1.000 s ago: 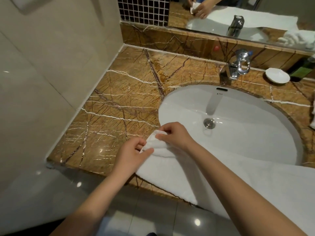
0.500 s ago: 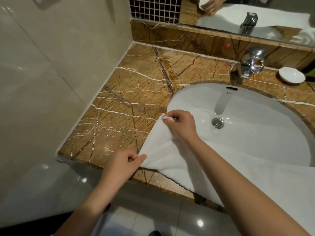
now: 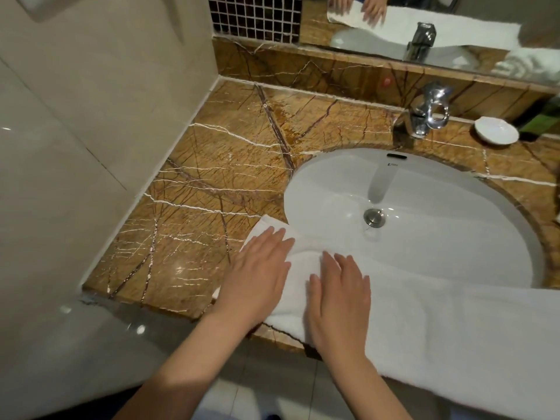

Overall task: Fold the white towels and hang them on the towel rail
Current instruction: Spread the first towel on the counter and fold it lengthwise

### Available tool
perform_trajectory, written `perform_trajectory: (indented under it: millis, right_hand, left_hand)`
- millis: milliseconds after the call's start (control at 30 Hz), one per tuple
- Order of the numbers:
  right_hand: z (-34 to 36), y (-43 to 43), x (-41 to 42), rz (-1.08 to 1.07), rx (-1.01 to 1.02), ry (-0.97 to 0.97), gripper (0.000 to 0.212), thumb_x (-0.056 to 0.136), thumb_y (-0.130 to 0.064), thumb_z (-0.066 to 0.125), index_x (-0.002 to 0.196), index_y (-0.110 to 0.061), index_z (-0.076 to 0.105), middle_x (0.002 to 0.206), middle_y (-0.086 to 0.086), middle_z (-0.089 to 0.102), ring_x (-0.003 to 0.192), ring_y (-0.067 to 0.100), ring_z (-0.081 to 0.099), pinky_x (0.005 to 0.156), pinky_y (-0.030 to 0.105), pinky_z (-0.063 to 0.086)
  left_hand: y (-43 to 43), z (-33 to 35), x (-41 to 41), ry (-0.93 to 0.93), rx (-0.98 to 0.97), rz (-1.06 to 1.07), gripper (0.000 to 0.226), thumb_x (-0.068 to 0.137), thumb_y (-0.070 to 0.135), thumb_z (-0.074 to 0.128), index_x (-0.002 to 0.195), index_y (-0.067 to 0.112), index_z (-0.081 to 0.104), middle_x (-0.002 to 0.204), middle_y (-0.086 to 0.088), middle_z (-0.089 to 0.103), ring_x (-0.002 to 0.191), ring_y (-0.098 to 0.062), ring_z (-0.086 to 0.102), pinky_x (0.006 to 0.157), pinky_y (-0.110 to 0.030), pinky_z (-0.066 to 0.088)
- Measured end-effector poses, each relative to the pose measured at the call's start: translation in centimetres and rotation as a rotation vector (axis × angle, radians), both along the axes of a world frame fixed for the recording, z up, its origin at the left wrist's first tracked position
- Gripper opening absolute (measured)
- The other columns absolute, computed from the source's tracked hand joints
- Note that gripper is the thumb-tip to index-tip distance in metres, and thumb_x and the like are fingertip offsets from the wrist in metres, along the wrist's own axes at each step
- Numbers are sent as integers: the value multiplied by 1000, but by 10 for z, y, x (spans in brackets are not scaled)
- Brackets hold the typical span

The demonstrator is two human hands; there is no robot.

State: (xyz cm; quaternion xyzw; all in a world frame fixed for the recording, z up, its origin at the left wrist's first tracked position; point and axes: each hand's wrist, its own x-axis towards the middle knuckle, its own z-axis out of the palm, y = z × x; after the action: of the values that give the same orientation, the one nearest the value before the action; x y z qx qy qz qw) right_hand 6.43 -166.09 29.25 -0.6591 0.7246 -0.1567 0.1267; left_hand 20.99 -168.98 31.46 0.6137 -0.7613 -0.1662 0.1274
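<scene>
White terry, the towel lies stretched along the front edge of the marble counter, its end pinned under both palms. The left hand lies flat with straight fingers on the end corner. The right hand, just beside it, is flat too and grips nothing. Ahead of the right hand's fingertips the cloth bridges the front of the basin, and to that hand's right it runs out of view.

I judge the task to be early. The towel is laid out and pressed flat, perhaps already doubled lengthwise, though the layers are hard to tell. The shorter folds and the hanging remain, and no rail is in view.

Below the wrists the near edge overhangs the counter and could slide off. Bare marble left of and beyond the left hand gives working room, ending at the tiled wall. The tap and soap dish stand well beyond the right hand.
</scene>
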Motion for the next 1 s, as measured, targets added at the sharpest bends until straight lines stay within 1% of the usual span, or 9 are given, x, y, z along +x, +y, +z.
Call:
perform_trajectory:
  millis: [67, 133, 233, 333, 467, 633, 800, 900, 1000]
  right_hand:
    - [-8, 12, -5, 56, 121, 111, 66, 93, -48, 10, 148, -17, 30, 153, 9, 33, 144, 26, 22, 119, 45, 7]
    - [-8, 16, -4, 80, 146, 138, 65, 94, -50, 15, 150, -17, 27, 154, 10, 31, 144, 28, 22, 117, 46, 6]
    - [-3, 26, 4, 90, 146, 120, 62, 95, -49, 27, 147, -15, 35, 151, 14, 36, 141, 32, 31, 110, 51, 16]
    - [0, 35, 11, 143, 178, 91, 64, 93, -50, 30, 147, -16, 36, 153, 14, 30, 141, 33, 29, 109, 51, 16]
    - [2, 30, -5, 190, 134, -5, 64, 91, -55, 0, 150, -30, -11, 154, -6, -25, 146, 19, -17, 115, 39, -18]
    - [7, 41, -80, 32, 129, 88, 64, 94, -50, 1, 152, -27, 17, 160, -2, 8, 148, 17, -5, 117, 44, -6]
    - [2, 60, -131, 65, 260, 154, 55, 95, -49, 22, 147, -33, 32, 152, -2, 34, 143, 24, 25, 111, 52, 12]
    - [4, 64, -140, 53, 252, 98, 53, 96, -48, 24, 147, -34, 32, 153, -5, 32, 143, 22, 25, 112, 49, 11]
    - [3, 67, -161, 117, 176, -22, 52, 98, -48, 16, 149, -40, 21, 157, -15, 12, 147, 10, 6, 117, 36, -1]
  left_hand:
    - [-8, -14, -5, -125, 61, -91, 56, 101, 44, 19, 153, 28, 4, 161, 7, -4, 146, -7, -11, 114, -26, -15]
    - [-10, -26, -1, -212, 65, -92, 61, 96, 54, 7, 151, 32, -9, 159, 9, -15, 144, -7, -21, 115, -30, -18]
    - [-1, -35, 9, -254, 34, -35, 65, 90, 62, -6, 149, 34, -13, 158, 11, -16, 144, -8, -20, 118, -35, -11]
    - [6, -33, 15, -253, 35, -2, 68, 89, 61, -6, 150, 32, -6, 159, 10, -8, 146, -10, -14, 119, -39, -6]
    - [8, -21, 8, -314, 17, 39, 67, 91, 53, -5, 152, 26, 0, 159, 7, -3, 145, -10, -13, 116, -35, -16]
    - [30, -13, -58, -177, 36, -78, 60, 98, 49, 9, 152, 26, 20, 158, 6, 12, 147, -14, 5, 117, -34, -7]
    - [36, -29, -71, -265, 56, -88, 60, 92, 58, 3, 150, 40, 3, 157, 12, -5, 145, -11, -9, 117, -36, -13]
    - [35, -27, -72, -265, 79, -65, 61, 92, 58, 4, 149, 40, 6, 158, 12, 2, 146, -11, -3, 117, -38, -9]
    - [37, -23, -81, -311, 107, -47, 66, 89, 60, -4, 150, 36, 3, 158, 10, -2, 146, -11, -8, 117, -39, -11]
